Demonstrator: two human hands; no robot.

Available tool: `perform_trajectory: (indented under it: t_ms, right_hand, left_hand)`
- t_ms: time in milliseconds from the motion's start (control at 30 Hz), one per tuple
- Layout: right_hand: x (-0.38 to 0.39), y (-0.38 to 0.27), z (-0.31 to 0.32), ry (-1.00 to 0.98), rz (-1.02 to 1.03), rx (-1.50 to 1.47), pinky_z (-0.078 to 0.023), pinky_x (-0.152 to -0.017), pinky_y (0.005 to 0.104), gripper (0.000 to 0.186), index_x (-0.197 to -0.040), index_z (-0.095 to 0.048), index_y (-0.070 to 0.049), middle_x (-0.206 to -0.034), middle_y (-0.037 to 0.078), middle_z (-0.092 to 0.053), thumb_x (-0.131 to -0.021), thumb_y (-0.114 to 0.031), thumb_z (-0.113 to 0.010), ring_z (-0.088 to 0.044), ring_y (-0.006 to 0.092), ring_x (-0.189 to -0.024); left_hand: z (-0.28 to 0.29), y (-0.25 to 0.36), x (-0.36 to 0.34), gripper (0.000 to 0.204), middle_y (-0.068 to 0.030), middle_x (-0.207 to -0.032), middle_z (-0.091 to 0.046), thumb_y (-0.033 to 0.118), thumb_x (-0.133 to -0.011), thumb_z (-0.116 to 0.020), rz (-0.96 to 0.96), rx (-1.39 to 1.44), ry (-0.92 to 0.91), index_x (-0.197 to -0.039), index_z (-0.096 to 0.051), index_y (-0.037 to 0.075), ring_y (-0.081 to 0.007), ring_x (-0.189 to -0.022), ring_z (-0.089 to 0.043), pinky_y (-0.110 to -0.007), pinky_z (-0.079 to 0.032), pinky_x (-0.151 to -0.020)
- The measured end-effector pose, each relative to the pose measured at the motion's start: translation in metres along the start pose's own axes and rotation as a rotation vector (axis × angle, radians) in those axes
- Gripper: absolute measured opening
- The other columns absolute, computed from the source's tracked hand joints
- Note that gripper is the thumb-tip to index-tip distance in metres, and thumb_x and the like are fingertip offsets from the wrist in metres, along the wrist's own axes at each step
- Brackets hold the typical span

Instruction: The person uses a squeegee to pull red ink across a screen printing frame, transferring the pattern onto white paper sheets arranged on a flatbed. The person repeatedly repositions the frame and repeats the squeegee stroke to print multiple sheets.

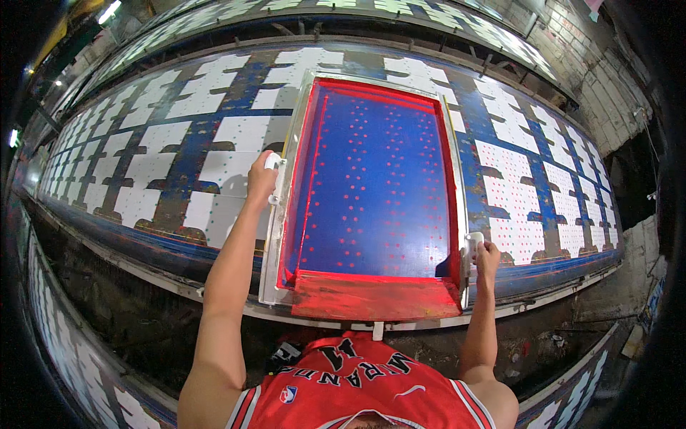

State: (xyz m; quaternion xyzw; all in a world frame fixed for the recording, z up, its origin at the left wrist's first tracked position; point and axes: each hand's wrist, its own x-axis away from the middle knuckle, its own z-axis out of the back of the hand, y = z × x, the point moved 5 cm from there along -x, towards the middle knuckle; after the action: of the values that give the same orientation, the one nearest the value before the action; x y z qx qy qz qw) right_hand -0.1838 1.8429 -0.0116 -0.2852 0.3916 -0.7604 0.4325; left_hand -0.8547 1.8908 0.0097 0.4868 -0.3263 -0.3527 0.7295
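A screen-printing frame [459, 207] lies over the long table in front of me, its pale metal rim smeared with red ink. Its blue mesh [379, 186] carries rows of small red dots. My left hand [261, 177] is closed round a white handle on the frame's left side. On the right side, lower down, my right hand [486, 259] grips a second white handle. A wide board coated in red ink [375, 296] rests across the frame's near end. White cut fabric pieces [509, 193] to the right bear red dots; pieces [232, 168] on the left show fainter greenish dots.
The long printing table [171, 171] stretches to both sides, with white pieces laid in rows on its blue-stained top. A rail [529, 297] runs along its near edge. Another table with white pieces [343, 16] stands beyond, and a block wall [607, 93] rises at right.
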Motion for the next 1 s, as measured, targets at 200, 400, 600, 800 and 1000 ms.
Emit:
perform_trajectory:
  t_ms: [200, 400, 600, 800, 1000]
  right_hand:
    - [0.068, -0.085, -0.049, -0.062, 0.111, -0.059, -0.050, -0.063, 0.0292, 0.034, -0.118, -0.066, 0.006, -0.093, 0.009, -0.068, -0.096, -0.019, -0.063, -0.063, 0.0136, -0.073]
    - [0.159, -0.161, -0.148, -0.089, 0.150, -0.163, -0.049, -0.067, 0.0284, 0.036, -0.123, -0.065, 0.007, -0.093, 0.007, -0.067, -0.092, -0.011, -0.067, -0.061, 0.0127, -0.074]
    - [0.237, -0.216, -0.249, -0.205, 0.217, -0.215, -0.053, -0.070, 0.0304, 0.046, -0.132, -0.058, 0.010, -0.102, 0.012, -0.068, -0.092, -0.012, -0.067, -0.064, 0.0162, -0.086]
    - [0.286, -0.232, -0.330, -0.230, 0.245, -0.265, -0.051, -0.076, 0.0312, 0.043, -0.129, -0.059, 0.008, -0.103, 0.010, -0.067, -0.090, -0.008, -0.067, -0.062, 0.0157, -0.088]
    - [0.310, -0.223, -0.371, -0.268, 0.219, -0.212, -0.054, -0.088, 0.0346, 0.053, -0.130, -0.058, 0.010, -0.113, 0.017, -0.068, -0.085, -0.015, -0.071, -0.067, 0.0230, -0.101]
  left_hand:
    - [0.097, 0.001, -0.044, 0.055, -0.0140, -0.105, -0.071, -0.002, -0.085, -0.058, -0.029, -0.004, 0.016, -0.138, -0.062, 0.011, -0.0180, -0.063, -0.062, -0.035, -0.045, -0.049]
    - [0.232, -0.009, -0.108, 0.062, -0.0129, -0.097, -0.072, -0.006, -0.082, -0.058, -0.109, 0.016, 0.094, -0.141, -0.061, 0.009, -0.0153, -0.052, -0.054, -0.034, -0.038, -0.045]
    - [0.355, -0.023, -0.175, 0.064, -0.0151, -0.109, -0.072, -0.007, -0.082, -0.055, -0.151, -0.068, 0.179, -0.144, -0.060, 0.011, -0.0166, -0.060, -0.059, -0.035, -0.042, -0.048]
    - [0.433, -0.053, -0.232, 0.060, -0.0190, -0.125, -0.071, -0.002, -0.084, -0.069, -0.240, -0.338, 0.267, -0.140, -0.063, 0.017, -0.0295, -0.099, -0.071, -0.040, -0.054, -0.083]
    - [0.467, -0.121, -0.250, 0.060, -0.0204, -0.126, -0.070, 0.002, -0.081, -0.070, -0.232, -0.296, 0.235, -0.139, -0.063, 0.011, -0.0341, -0.111, -0.069, -0.041, -0.052, -0.096]
